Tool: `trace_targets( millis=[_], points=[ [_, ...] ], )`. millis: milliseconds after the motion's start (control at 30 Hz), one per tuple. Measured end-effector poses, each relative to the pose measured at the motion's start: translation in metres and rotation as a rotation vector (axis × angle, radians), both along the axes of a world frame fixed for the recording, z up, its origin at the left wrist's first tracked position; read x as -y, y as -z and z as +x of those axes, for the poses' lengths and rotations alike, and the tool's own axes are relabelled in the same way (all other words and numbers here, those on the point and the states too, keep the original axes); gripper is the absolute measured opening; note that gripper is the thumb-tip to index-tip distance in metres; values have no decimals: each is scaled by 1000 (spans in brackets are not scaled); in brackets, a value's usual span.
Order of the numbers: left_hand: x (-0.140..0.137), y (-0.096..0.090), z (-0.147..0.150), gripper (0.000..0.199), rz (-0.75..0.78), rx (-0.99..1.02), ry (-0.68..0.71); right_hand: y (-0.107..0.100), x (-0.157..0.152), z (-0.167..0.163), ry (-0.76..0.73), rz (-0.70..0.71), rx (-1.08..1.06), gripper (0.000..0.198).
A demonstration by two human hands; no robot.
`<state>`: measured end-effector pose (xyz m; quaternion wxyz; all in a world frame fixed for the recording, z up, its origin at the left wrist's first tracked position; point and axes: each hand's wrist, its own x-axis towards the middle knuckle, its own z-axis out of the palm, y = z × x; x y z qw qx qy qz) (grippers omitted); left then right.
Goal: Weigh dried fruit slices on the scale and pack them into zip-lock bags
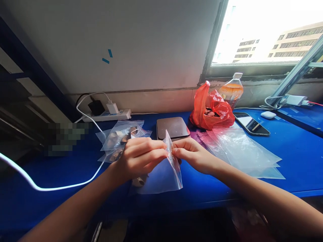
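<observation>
A clear zip bag (161, 179) is held up between my two hands over the front of the blue table, its mouth edge facing right. Dark and tan pieces show at its lower left end, too shaded to name. My left hand (142, 156) pinches the bag's mouth from the left. From the right, the thumb and fingers of my right hand (190, 153) pinch the same edge. Just behind the hands sits a flat scale-like device (173, 127) with a dark, shiny top. Filled clear bags (117, 136) of similar brown pieces lie beyond my left hand.
Flat clear bags (248, 153) are stacked at the right. Behind them stand a red plastic bag (212, 109) with dark pieces and a bottle (233, 89) of orange drink. A phone (251, 123) and a white earbud case (268, 115) lie farther right. A white cable (63, 187) loops across the left, near a power strip (108, 115).
</observation>
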<state>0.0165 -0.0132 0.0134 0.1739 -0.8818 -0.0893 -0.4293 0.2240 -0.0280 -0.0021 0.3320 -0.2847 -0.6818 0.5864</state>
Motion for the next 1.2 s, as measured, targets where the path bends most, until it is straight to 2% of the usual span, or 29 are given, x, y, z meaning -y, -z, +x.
trace_targets(
  millis=[100, 200, 333, 500, 633, 767, 833, 933, 1033, 1133, 1200],
  points=[
    [-1, 1, -3, 6, 0, -41, 14, 0, 2, 0, -4, 7, 16, 23],
    [-2, 1, -4, 7, -25, -114, 21, -4, 6, -2, 52, 30, 91, 22],
    [0, -4, -8, 13, -9, -165, 11, -10, 7, -2, 224, 94, 201, 22],
    [-1, -11, -7, 11, 14, -191, -41, -11, -6, 6, 427, 296, 343, 24],
    [-1, -13, 2, 16, -57, -344, -15, -9, -3, 6, 399, 459, 488, 27],
    [-2, -9, 5, 17, -159, -467, -137, -6, 8, -2, 334, 625, 620, 24],
    [-4, -7, 4, 16, -173, -475, -201, -5, 8, -4, 303, 640, 632, 22],
    [-9, -7, 0, 17, -185, -468, -310, -6, 3, -2, 291, 572, 601, 25],
    [-13, -10, -5, 20, -177, -466, -380, -6, 1, 1, 361, 528, 593, 23],
    [-15, -11, -8, 13, -181, -455, -378, -5, 7, -1, 489, 586, 554, 10],
    [-15, -10, -8, 11, -212, -436, -363, -5, 14, -3, 494, 664, 514, 17]
  ],
)
